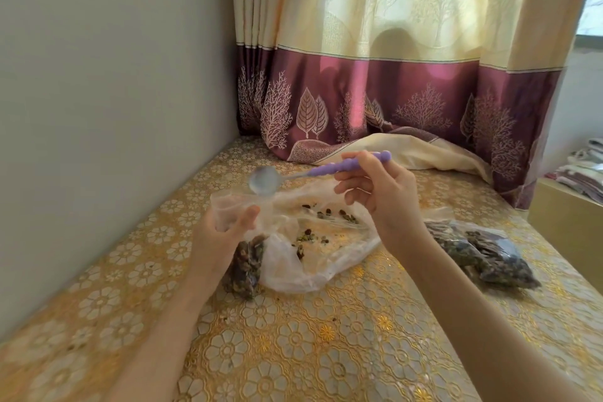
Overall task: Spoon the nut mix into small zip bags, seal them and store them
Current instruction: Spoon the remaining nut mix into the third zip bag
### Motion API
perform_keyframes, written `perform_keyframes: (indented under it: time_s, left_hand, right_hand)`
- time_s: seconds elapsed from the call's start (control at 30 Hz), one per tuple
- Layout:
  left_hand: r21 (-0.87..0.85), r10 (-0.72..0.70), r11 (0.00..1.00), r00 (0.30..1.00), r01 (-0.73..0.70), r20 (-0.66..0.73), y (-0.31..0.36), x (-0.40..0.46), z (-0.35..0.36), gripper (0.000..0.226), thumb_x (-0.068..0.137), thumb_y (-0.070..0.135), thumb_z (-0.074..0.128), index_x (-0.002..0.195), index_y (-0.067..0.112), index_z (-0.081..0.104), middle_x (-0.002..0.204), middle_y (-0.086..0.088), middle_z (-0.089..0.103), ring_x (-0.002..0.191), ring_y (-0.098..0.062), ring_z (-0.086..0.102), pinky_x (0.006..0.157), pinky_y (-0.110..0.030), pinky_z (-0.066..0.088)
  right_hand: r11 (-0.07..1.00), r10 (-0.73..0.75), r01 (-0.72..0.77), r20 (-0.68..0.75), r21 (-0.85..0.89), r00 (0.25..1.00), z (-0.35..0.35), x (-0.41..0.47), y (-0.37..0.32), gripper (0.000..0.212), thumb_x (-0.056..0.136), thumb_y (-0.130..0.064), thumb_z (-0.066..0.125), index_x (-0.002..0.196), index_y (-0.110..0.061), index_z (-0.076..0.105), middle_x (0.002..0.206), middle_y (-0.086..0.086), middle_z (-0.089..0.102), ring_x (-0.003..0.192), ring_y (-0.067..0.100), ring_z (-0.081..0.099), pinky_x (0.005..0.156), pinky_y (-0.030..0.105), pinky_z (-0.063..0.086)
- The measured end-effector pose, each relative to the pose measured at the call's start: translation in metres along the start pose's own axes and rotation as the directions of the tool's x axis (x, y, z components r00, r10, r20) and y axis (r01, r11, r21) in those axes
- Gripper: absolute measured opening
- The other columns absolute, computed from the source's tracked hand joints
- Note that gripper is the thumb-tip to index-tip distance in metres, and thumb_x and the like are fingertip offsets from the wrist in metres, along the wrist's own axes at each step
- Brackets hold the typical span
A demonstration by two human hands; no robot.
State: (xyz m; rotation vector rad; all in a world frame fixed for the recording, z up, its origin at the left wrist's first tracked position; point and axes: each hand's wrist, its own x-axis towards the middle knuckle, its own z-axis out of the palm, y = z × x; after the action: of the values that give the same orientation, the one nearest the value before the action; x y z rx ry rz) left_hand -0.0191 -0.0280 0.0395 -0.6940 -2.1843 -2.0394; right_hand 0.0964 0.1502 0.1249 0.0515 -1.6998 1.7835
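currently spoon empty over the bag mouth, mid fill.
small zip bag [241, 254], mostly full, held upright with mouth open by left hand [217, 232] for access; right hand [378, 192] pinches purple spoon [313, 171] above it; leftover nut mix [323, 228] on big plastic bag [326, 258], filled bags [479, 253] parked right on worktop [326, 352].

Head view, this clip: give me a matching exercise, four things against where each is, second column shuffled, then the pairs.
Things:
1. spoon
2. small zip bag
3. filled bags
4. large loose bag

Places:
A. lying at the right on the table
B. held by the left hand
C. spread between the two hands
D. held by the right hand

Pairs: 1-D, 2-B, 3-A, 4-C
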Motion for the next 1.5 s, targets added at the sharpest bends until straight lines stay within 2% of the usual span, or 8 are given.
perform_keyframes:
  time_s: [0.17,0.27,0.4,0.73,0.93,1.2,1.4,1.5]
  left_hand:
    - [-0.034,-0.009,0.999,0.975,0.002,-0.223,0.006,0.006,-0.019,0.066,0.069,0.055,0.062,0.111,0.005,0.061,0.112,-0.003,0.065,0.088,0.007,0.061,0.095,-0.020,0.044]
    - [0.011,0.037,0.999,0.956,-0.035,-0.290,0.008,0.007,-0.028,0.035,0.073,0.050,0.063,0.096,0.024,0.060,0.107,-0.010,0.066,0.084,-0.010,0.065,0.094,-0.048,0.047]
    - [0.121,0.081,0.992,0.954,-0.048,-0.287,0.005,0.009,-0.029,0.033,0.075,0.053,0.060,0.097,0.030,0.054,0.104,0.006,0.058,0.100,-0.022,0.058,0.090,-0.048,0.048]
    - [0.208,0.128,0.975,0.959,-0.075,-0.251,-0.006,0.011,-0.017,0.061,0.080,0.038,0.069,0.131,0.028,0.036,0.128,0.010,0.043,0.114,-0.010,0.043,0.090,-0.028,0.041]
    - [0.275,0.194,0.954,0.948,-0.122,-0.253,-0.010,0.012,-0.013,0.067,0.081,0.030,0.071,0.135,0.026,0.032,0.129,0.013,0.039,0.117,-0.006,0.039,0.090,-0.013,0.029]
    - [0.659,0.675,0.615,0.721,-0.433,-0.156,0.008,-0.006,-0.004,0.030,0.087,0.018,0.053,0.114,0.004,0.050,0.108,-0.014,0.055,0.104,-0.025,0.046,0.095,-0.025,0.028]
    - [0.578,0.492,0.662,0.859,-0.476,0.144,0.017,-0.021,0.021,0.009,0.089,0.013,0.059,0.098,0.010,0.061,0.090,-0.001,0.061,0.082,-0.019,0.056,0.070,-0.036,0.052]
    - [0.628,0.267,0.696,0.938,-0.347,0.223,0.014,-0.028,0.030,0.024,0.091,0.022,0.056,0.112,0.011,0.056,0.108,-0.003,0.059,0.101,-0.020,0.054,0.087,-0.038,0.048]
  right_hand:
    - [0.953,0.294,-0.252,-0.305,0.170,0.906,-0.037,0.020,0.008,0.037,0.100,-0.028,0.043,0.074,-0.007,0.058,0.060,0.007,0.069,0.046,0.009,0.050,0.045,0.017,0.044]
    - [0.896,0.422,-0.440,-0.413,0.055,0.807,-0.058,0.029,0.022,0.042,0.100,-0.031,0.041,0.066,-0.010,0.055,0.052,0.005,0.064,0.045,0.010,0.050,0.045,0.020,0.043]
    - [0.823,0.495,-0.567,-0.511,0.017,0.703,-0.078,0.037,0.045,0.043,0.100,-0.033,0.042,0.067,-0.007,0.048,0.042,0.004,0.051,0.033,0.011,0.052,0.036,0.016,0.042]
    - [0.541,0.694,-0.822,-0.458,-0.177,0.555,-0.111,0.045,0.091,0.038,0.104,-0.033,0.027,0.077,-0.009,0.041,0.055,0.003,0.028,0.031,0.012,0.027,0.029,0.014,0.019]
    - [0.559,0.753,-0.800,-0.271,-0.220,0.600,-0.107,0.049,0.095,0.052,0.097,-0.020,0.052,0.143,-0.021,0.027,0.047,-0.004,0.025,0.027,0.004,0.021,0.028,0.014,0.017]
    - [0.619,0.743,-0.769,-0.197,-0.158,0.639,-0.115,0.007,0.049,0.025,0.096,-0.011,0.051,0.077,-0.023,0.040,0.041,-0.007,0.025,0.028,0.004,0.020,0.027,0.014,0.017]
    - [0.587,0.809,-0.810,-0.016,-0.007,0.587,-0.137,-0.050,0.003,0.050,0.098,-0.024,0.046,0.050,-0.011,0.054,0.041,-0.007,0.027,0.027,0.002,0.022,0.024,0.012,0.018]
    - [0.594,0.804,-0.804,-0.043,0.024,0.593,-0.150,-0.074,-0.012,0.046,0.097,-0.033,0.046,0.061,-0.005,0.057,0.041,-0.007,0.027,0.026,0.001,0.022,0.025,0.010,0.017]
